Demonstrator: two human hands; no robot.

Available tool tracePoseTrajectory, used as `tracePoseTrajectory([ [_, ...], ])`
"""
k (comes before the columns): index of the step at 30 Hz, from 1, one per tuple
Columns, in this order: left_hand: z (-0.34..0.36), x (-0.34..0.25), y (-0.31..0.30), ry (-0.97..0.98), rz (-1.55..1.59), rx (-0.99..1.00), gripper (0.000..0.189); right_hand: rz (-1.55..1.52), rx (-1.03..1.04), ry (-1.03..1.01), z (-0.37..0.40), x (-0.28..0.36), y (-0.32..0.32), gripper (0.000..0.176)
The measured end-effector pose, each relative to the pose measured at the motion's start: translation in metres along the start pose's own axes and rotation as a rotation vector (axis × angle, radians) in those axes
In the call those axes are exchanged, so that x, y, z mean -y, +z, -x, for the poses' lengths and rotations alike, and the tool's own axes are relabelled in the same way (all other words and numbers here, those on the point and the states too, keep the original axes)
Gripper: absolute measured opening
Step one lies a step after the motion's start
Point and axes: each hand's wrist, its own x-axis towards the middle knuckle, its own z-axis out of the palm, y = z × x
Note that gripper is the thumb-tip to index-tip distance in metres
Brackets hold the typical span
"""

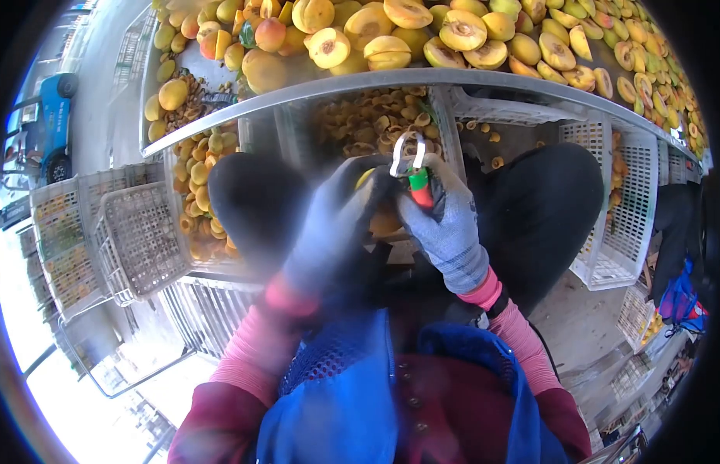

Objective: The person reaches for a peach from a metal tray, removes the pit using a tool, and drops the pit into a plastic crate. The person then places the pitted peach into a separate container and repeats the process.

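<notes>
My right hand (451,228), in a grey glove, is closed round the red and green handle of a pitting tool (421,189). The tool's bent metal loop (407,147) sticks up past my fingers. My left hand (329,220), gloved too and blurred, is curled against the right one at the loop. A bit of a yellow peach (364,179) shows between its fingers; the rest is hidden by the glove. Both hands are over my lap, just short of the metal table edge (360,83).
Halved and whole peaches (387,50) cover the table ahead. Below it stands a crate of pits and scraps (367,116). A crate of peach halves (199,182) is at my left, near stacked plastic crates (139,240). More white crates (627,209) stand at right, beside another person's leg (673,232).
</notes>
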Motion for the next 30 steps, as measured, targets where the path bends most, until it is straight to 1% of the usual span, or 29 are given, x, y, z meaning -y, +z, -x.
tracePoseTrajectory([
  [2, 0.005, 0.001, 0.01, -0.129, 0.202, -0.153, 0.035, -0.096, -0.071, 0.257, 0.002, 0.013, -0.002, 0.019],
  [3, 0.005, 0.001, 0.014, -0.181, 0.273, -0.217, 0.035, -0.246, -0.19, 0.262, 0.003, 0.009, -0.002, 0.012],
  [5, 0.003, -0.001, 0.016, -0.242, 0.346, -0.28, 0.034, -0.332, -0.102, 0.295, 0.013, 0.009, 0.0, 0.011],
  [6, 0.001, -0.001, 0.016, -0.262, 0.363, -0.292, 0.034, 0.086, 0.061, 0.048, 0.017, 0.011, 0.0, 0.012],
  [7, -0.001, -0.001, 0.017, -0.275, 0.366, -0.295, 0.034, 0.481, 0.112, -0.243, 0.02, 0.013, -0.001, 0.013],
  [10, -0.003, 0.003, 0.022, -0.288, 0.325, -0.323, 0.036, 0.395, 0.063, -0.068, 0.024, 0.022, 0.006, 0.016],
  [13, -0.001, 0.01, 0.028, -0.29, 0.237, -0.362, 0.039, 0.539, 0.079, -0.194, 0.029, 0.01, 0.008, 0.02],
  [15, 0.0, 0.009, 0.031, -0.281, 0.211, -0.369, 0.039, 0.547, 0.071, -0.197, 0.031, 0.01, 0.009, 0.021],
  [17, -0.002, 0.005, 0.03, -0.28, 0.312, -0.381, 0.034, 0.466, 0.035, -0.126, 0.03, 0.015, 0.012, 0.022],
  [19, -0.005, -0.001, 0.027, -0.29, 0.512, -0.399, 0.028, 0.486, 0.054, -0.068, 0.033, 0.014, 0.014, 0.023],
  [20, -0.005, -0.003, 0.027, -0.303, 0.52, -0.391, 0.027, 0.496, 0.063, -0.04, 0.035, 0.013, 0.014, 0.023],
  [22, -0.005, -0.004, 0.027, -0.326, 0.536, -0.375, 0.025, 0.516, 0.129, -0.064, 0.04, 0.003, 0.012, 0.023],
  [23, -0.004, -0.003, 0.025, -0.326, 0.513, -0.346, 0.026, 0.535, 0.145, -0.087, 0.041, 0.0, 0.012, 0.023],
  [25, -0.004, 0.012, 0.024, -0.158, 0.232, -0.291, 0.026, 0.578, 0.157, -0.144, 0.044, -0.007, 0.012, 0.023],
  [26, -0.003, 0.014, 0.024, -0.165, 0.219, -0.271, 0.026, 0.603, 0.155, -0.177, 0.045, -0.008, 0.012, 0.023],
  [27, -0.003, 0.014, 0.023, -0.172, 0.206, -0.251, 0.026, 0.481, 0.135, -0.139, 0.045, -0.008, 0.014, 0.022],
  [28, -0.004, 0.009, 0.02, -0.268, 0.32, -0.242, 0.025, 0.359, 0.114, -0.103, 0.044, -0.007, 0.018, 0.021],
  [29, -0.005, 0.006, 0.019, -0.364, 0.433, -0.23, 0.025, 0.185, 0.148, 0.076, 0.043, -0.003, 0.017, 0.021],
  [30, -0.004, 0.006, 0.018, -0.343, 0.415, -0.209, 0.025, 0.018, 0.15, 0.258, 0.042, 0.001, 0.017, 0.022],
])
